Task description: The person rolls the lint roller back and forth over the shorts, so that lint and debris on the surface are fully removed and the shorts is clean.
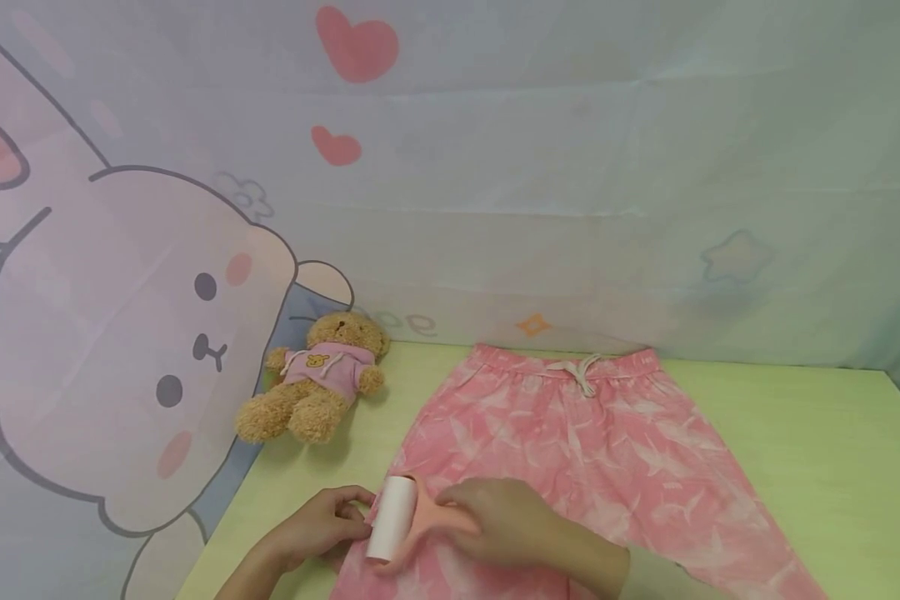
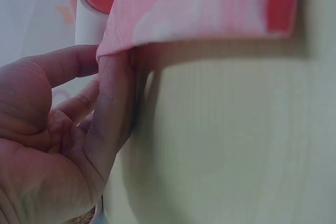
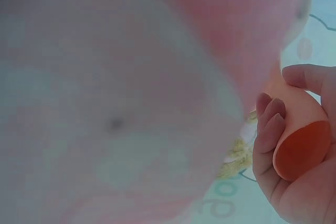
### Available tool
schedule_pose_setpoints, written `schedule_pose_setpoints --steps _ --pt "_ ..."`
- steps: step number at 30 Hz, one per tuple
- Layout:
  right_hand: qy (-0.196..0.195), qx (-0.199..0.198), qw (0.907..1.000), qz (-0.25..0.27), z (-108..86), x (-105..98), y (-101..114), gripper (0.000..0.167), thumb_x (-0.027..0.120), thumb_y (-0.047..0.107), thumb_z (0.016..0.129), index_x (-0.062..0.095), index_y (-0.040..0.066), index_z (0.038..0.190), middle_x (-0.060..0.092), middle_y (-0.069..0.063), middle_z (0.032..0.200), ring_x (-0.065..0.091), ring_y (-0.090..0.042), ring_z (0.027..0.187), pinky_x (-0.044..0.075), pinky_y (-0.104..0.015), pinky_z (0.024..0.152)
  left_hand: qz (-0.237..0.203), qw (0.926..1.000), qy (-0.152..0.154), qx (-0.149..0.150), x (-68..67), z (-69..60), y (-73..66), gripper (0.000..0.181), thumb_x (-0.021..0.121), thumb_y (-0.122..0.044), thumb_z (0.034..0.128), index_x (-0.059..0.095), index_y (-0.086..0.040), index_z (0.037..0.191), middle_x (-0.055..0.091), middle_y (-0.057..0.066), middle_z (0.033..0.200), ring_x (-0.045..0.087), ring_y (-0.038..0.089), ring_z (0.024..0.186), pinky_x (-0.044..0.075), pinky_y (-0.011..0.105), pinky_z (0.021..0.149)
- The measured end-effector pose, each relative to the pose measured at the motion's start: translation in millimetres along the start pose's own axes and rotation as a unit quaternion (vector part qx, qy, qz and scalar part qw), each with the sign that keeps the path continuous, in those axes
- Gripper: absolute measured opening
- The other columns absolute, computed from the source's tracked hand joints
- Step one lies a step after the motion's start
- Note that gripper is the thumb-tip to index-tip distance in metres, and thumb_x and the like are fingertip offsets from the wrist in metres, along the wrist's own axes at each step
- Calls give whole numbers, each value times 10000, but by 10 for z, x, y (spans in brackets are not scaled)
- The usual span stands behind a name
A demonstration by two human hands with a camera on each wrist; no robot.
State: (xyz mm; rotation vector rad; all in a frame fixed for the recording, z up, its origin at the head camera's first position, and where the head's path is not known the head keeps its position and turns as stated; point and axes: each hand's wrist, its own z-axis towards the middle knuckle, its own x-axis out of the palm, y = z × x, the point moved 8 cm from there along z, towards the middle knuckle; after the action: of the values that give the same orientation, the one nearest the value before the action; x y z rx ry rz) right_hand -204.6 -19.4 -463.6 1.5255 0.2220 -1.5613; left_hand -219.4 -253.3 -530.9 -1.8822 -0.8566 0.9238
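Pink drawstring shorts or trousers with a pale leaf-like print lie spread on the table, their lower part cut off by the head view. My right hand grips the orange handle of a lint roller, whose white cylinder lies on the garment's left side. In the right wrist view the fingers curl round that handle. At the garment's left edge my left hand pinches the cloth between thumb and finger. The left wrist view shows this edge lifted a little off the table.
A brown teddy bear in a pink hoodie sits at the back left, leaning on the printed backdrop. The pale yellow-green table extends right of the garment to its edge.
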Motion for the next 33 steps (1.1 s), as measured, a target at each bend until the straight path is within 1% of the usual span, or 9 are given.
schedule_pose_setpoints --steps 4,9,12,18,21,25,27,31,33 --pt "13 81 10000 -26 -62 -5 -63 267 715 349 936 733 277 1193 715 182 1098 675 -26 1002 559 -320 803 -21 10000 6 -80 1 9 4 347 724 -60 911 625 28 1232 636 27 796 571 136 685 471 279 593" --pt "-27 167 9998 36 -198 -69 -156 322 721 288 898 726 283 1220 713 176 1115 672 -36 1024 560 -330 825 3 9999 0 -111 -5 15 5 362 726 -61 908 618 31 1242 637 24 796 568 130 672 468 272 580" --pt "-6 260 9996 65 -299 -117 -227 321 708 311 921 725 288 1241 711 170 1134 670 -45 1041 559 -346 839 17 9999 -8 -155 -10 12 10 366 727 -60 907 619 29 1246 642 25 800 582 129 677 477 275 583" --pt "11 534 9985 -104 -553 -227 -409 310 692 398 955 725 318 1253 700 184 1174 672 -71 1078 551 -384 882 46 9997 33 -253 -16 6 8 378 722 -66 925 609 33 1272 648 34 813 602 141 703 487 284 608" --pt "-184 443 9986 -216 -692 -315 -465 313 713 423 941 734 313 1233 708 183 1153 681 -74 1055 555 -385 865 34 9995 65 -294 -16 5 4 386 720 -69 930 604 35 1283 645 35 814 598 139 695 484 283 603" --pt "-656 177 9972 -304 -874 -442 -499 252 711 431 967 754 323 1191 716 205 1096 687 -44 992 564 -356 820 28 9994 75 -322 -14 5 2 393 722 -70 927 604 36 1287 643 34 813 592 134 687 477 281 599" --pt "-812 151 9962 -280 -962 -496 -523 233 694 442 988 758 345 1190 711 231 1093 685 -25 989 566 -350 814 24 9994 81 -322 -12 4 3 393 722 -69 925 605 38 1285 646 36 813 596 133 688 479 279 600" --pt "-839 174 9959 -286 -1142 -579 -570 254 696 471 984 752 351 1201 702 239 1115 685 -29 1005 568 -357 820 3 9994 90 -324 -5 1 8 393 724 -69 921 610 40 1280 651 33 814 598 130 694 483 276 602" --pt "-926 102 9949 -393 -1231 -621 -586 234 718 449 975 753 346 1182 700 245 1103 684 -15 989 566 -330 811 5 9994 83 -328 -1 -1 11 394 727 -69 916 612 40 1277 649 29 812 593 131 700 482 277 606"
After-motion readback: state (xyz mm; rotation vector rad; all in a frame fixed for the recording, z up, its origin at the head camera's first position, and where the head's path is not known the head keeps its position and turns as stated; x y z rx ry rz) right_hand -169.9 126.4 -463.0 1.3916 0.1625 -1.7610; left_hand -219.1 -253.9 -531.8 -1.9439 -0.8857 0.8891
